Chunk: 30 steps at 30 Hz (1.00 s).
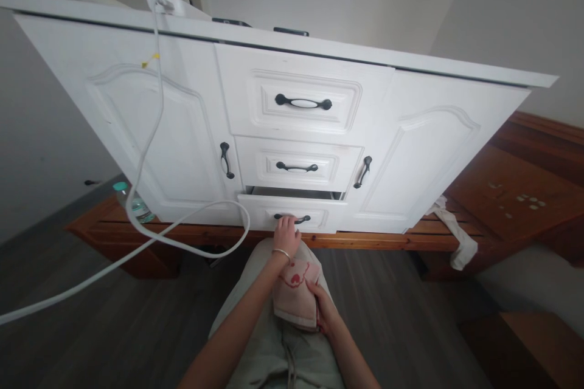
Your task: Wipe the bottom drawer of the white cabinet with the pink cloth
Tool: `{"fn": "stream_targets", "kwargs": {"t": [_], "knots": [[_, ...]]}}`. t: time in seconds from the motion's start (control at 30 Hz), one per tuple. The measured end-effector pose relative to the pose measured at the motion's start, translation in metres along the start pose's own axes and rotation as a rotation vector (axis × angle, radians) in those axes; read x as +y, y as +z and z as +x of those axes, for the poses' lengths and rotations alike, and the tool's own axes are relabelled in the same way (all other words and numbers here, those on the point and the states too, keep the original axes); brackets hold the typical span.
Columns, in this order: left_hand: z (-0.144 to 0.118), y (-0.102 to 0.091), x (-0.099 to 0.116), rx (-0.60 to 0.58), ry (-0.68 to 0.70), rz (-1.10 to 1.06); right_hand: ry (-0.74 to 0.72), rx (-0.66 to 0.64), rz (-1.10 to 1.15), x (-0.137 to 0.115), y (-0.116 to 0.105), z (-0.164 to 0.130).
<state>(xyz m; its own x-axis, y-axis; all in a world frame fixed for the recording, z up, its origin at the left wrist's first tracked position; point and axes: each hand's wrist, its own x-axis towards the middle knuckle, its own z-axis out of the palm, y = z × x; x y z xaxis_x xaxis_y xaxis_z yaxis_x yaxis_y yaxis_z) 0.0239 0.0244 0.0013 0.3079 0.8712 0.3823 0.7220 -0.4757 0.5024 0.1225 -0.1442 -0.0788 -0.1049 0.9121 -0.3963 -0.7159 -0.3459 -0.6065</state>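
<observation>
Down low: L hand [287, 234] curled round the black handle [292, 218] of the bottom drawer [292, 213], fingers closed on it, drawer pulled out a crack w/ a dark gap along its top edge. R hand [323, 309] clamped on a folded pink cloth [296, 292] w/ red heart print, held on the lap just below the L wrist, thumb on top, fingers hidden underneath. Thin bracelet [281, 252] on L wrist. 2 more drawers above, both flush, in a white cabinet [150, 127] w/ a door each side. White cable [150, 134] draped down the left door, looping near the floor. Plastic bottle [132, 200] beside cabinet's left foot on the wooden platform [456, 237]
</observation>
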Motion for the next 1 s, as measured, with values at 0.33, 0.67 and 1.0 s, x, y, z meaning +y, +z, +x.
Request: {"fn": "stream_targets", "kwargs": {"t": [0.33,0.67,1.0], "knots": [[-0.124,-0.035,0.015,0.029,0.060,-0.190,0.172,-0.244,-0.148,0.022,0.017,-0.047],[-0.148,-0.082,0.025,-0.178,-0.085,-0.437,0.157,-0.460,-0.511,-0.012,0.044,-0.073],[-0.150,-0.087,-0.014,0.079,-0.662,-1.240,-0.467,-0.276,-0.971,-0.176,0.148,-0.076]]}}
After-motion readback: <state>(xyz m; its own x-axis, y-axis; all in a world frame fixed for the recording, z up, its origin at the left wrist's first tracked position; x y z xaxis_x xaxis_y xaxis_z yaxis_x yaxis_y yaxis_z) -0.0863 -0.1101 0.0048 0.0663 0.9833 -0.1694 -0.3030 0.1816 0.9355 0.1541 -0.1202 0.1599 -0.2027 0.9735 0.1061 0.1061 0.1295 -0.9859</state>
